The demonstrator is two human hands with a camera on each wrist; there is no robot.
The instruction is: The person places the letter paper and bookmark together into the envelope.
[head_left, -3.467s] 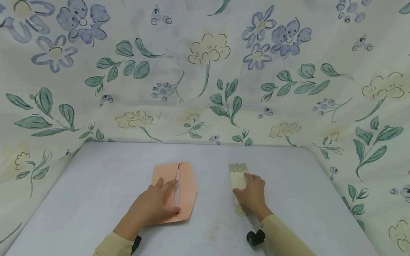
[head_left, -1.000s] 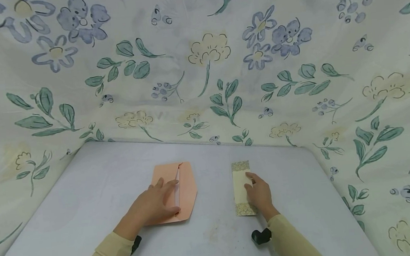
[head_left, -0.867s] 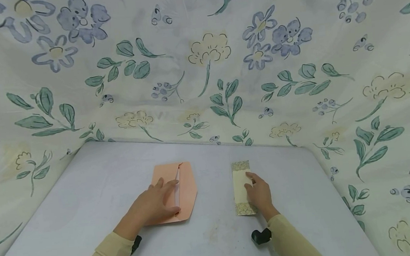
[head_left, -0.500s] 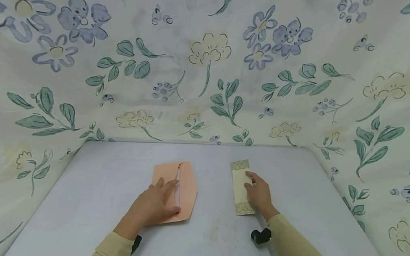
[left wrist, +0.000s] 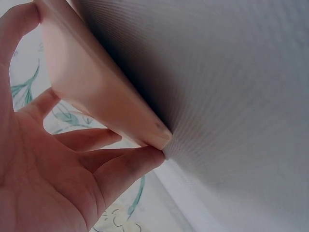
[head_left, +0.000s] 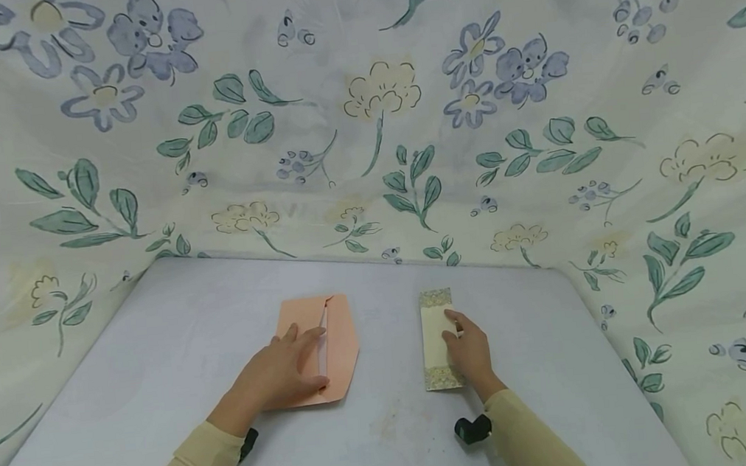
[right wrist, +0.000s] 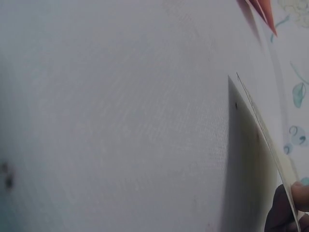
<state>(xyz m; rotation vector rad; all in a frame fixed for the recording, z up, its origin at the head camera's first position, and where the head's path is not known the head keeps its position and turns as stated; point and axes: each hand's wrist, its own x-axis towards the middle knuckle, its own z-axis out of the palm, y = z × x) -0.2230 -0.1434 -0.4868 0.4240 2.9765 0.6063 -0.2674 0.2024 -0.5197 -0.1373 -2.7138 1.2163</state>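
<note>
We see the cream card (head_left: 434, 335) right of centre in the lower half of the frame, long side running up the picture, with a speckled band at each end. Our right hand (head_left: 471, 346) pinches its right edge between thumb and fingers. In the right wrist view, at lower right, the card tilts clear of the table, and its shadow falls just beside it.

To its left, well apart, we have the peach envelope (head_left: 343, 346), just left of centre, with a pale slit (head_left: 322, 352) gaping along it. Our left hand (head_left: 281, 367) lies across it with the fingers spread; the left wrist view shows thumb and fingertips gripping its edges.

Farther out, our beige sleeves come in from the bottom, the left sleeve (head_left: 196, 463) bearing a dark mark, the right sleeve (head_left: 538, 440) plain. A black device (head_left: 473, 429) shows at the right wrist. We work on a white table (head_left: 176, 339), with floral cloth (head_left: 329, 37) filling the upper frame.
</note>
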